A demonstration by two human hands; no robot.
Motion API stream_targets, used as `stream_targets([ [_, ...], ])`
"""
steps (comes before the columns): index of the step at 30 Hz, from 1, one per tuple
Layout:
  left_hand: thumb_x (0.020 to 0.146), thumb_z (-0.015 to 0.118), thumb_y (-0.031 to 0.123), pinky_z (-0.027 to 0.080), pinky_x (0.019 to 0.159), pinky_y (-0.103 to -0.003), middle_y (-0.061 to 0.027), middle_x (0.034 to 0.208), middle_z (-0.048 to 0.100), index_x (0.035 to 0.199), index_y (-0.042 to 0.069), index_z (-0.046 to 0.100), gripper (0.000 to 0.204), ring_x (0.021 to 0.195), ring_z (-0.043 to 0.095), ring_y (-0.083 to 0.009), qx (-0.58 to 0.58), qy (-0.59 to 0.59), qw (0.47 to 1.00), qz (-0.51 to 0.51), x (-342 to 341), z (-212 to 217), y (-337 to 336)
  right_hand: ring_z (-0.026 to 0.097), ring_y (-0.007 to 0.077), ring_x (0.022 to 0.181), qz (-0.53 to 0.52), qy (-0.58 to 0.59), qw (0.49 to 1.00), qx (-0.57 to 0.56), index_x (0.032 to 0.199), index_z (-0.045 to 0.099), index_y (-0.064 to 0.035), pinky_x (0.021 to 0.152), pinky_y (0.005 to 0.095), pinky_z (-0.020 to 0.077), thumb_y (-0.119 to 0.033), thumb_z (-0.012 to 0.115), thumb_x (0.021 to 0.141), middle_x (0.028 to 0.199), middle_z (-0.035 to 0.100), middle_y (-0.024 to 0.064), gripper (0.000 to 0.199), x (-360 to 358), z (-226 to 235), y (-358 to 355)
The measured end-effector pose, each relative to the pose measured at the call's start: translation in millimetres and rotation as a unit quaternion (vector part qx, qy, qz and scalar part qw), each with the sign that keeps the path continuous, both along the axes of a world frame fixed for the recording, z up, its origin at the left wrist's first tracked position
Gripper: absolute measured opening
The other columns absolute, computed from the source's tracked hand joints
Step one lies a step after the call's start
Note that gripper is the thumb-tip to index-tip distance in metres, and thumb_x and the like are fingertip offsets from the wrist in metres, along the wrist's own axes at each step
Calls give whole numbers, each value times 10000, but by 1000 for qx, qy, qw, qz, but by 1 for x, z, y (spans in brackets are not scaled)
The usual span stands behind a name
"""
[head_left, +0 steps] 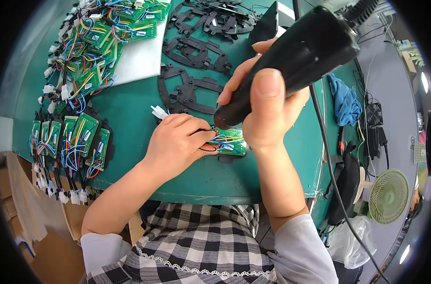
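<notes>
The green table [130, 113] carries everything and extends away from my grip on all sides. Beyond my grip, toward the far edge, lie black flat frames [192, 90] in overlapping rows. Far to the left of my grip, a white sheet [139, 59] holds a heap of wired green boards [97, 47]; nearer me on that side, a row of finished boards [68, 137] rests on black frames with white connectors hanging over the table edge. To the right of my grip, a blue cloth [345, 102] lies at the table's rim, and lower down a small green fan [388, 196] stands off the table.

My right hand [267, 109] is clamped around a black electric screwdriver [291, 61], thumb pressed along its barrel, its tip pointing down just above the work; its black cord [329, 161] trails past my wrist.

My left hand [177, 142] is closed in a pinching grip on the coloured wires of a small green circuit board [229, 142], which lies on a black frame directly beneath the screwdriver tip, between both hands. A white connector [158, 112] shows just behind my left knuckles.
</notes>
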State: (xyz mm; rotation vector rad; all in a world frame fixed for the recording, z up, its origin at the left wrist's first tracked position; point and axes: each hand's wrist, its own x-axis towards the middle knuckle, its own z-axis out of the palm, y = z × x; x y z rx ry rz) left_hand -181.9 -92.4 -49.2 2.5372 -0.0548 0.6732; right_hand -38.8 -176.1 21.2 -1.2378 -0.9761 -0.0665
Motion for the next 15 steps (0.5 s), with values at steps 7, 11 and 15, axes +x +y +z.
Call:
stream_targets([
  [7,613,803,207,457,798,-327,18,917,640,877,99,704,302,883,606,-166,1,-3,1000,9,0,1,0,559,152,438,48,12,998,26,1019,480,79,406,252,440,-491,659,826,608,576,99,628,-10,-3,8],
  [11,611,804,209,457,799,-327,20,916,640,875,102,703,303,882,606,-166,7,6,1000,6,1,2,0,559,153,438,33,15,999,28,1018,478,80,409,253,444,-500,647,829,608,577,100,633,-9,-2,7],
  [15,613,803,211,457,799,-328,22,913,638,876,106,703,300,880,606,-165,4,14,1000,5,1,2,1,552,148,433,30,36,999,26,1027,475,69,407,250,435,-486,648,831,607,577,100,614,-9,-1,5],
])
